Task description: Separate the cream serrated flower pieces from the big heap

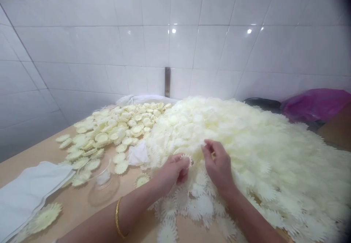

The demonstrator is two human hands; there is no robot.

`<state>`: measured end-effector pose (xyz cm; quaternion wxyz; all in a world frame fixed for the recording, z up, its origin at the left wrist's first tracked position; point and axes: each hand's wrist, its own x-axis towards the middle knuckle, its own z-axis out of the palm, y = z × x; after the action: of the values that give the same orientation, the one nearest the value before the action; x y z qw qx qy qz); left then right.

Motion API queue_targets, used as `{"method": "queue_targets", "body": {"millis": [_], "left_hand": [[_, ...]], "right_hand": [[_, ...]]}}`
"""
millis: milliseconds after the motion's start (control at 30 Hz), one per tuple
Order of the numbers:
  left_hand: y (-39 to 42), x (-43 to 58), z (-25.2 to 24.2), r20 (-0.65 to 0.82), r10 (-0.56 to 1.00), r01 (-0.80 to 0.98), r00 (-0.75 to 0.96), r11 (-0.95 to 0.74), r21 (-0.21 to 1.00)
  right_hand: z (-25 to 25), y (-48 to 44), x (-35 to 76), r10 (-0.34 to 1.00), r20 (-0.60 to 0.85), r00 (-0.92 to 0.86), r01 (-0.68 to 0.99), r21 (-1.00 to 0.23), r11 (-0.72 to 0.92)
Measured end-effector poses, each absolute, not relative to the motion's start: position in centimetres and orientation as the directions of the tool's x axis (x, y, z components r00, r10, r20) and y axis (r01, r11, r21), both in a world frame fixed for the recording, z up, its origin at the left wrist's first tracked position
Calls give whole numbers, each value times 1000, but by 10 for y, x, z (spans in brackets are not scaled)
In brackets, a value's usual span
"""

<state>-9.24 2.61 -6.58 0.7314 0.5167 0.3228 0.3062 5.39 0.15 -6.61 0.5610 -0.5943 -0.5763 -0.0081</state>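
Observation:
My left hand (175, 168), with a gold bangle on its wrist, pinches a small pale flower-shaped piece (186, 159) with a toothed edge. To its right, my right hand (218, 160) is curled with thumb and fingertips close together against the large pile; whatever is between them is too small to make out. The pile (263, 144) consists of thin, pale yellow-white petal discs with fringed edges. Loose petal discs (197, 202) lie beneath and in front of both hands.
Thicker stacked yellow flowers (109, 129) are heaped at the left on the tan table (109, 213). A clear glass dish (102, 190) and white sheets (33, 191) lie nearer. A small white paper (138, 153) sits beside the pile. Behind are a purple bag (315, 104) and tiled wall (137, 45).

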Motion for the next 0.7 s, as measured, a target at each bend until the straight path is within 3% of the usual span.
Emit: {"method": "queue_targets", "body": {"millis": [233, 500, 600, 700], "left_hand": [[24, -93, -62, -69, 781, -117, 621, 180, 977], [22, -92, -59, -179, 791, -42, 584, 249, 968], [22, -92, -58, -301, 787, -56, 539, 390, 919], [23, -93, -58, -269, 775, -112, 572, 399, 910]], "right_hand": [[-58, -7, 46, 743, 628, 231, 615, -686, 389], [-52, -10, 40, 887, 462, -8, 411, -807, 424], [-53, -10, 40, 886, 448, 122, 419, -832, 363], [-58, -6, 44, 823, 472, 315, 499, -820, 279]]}}
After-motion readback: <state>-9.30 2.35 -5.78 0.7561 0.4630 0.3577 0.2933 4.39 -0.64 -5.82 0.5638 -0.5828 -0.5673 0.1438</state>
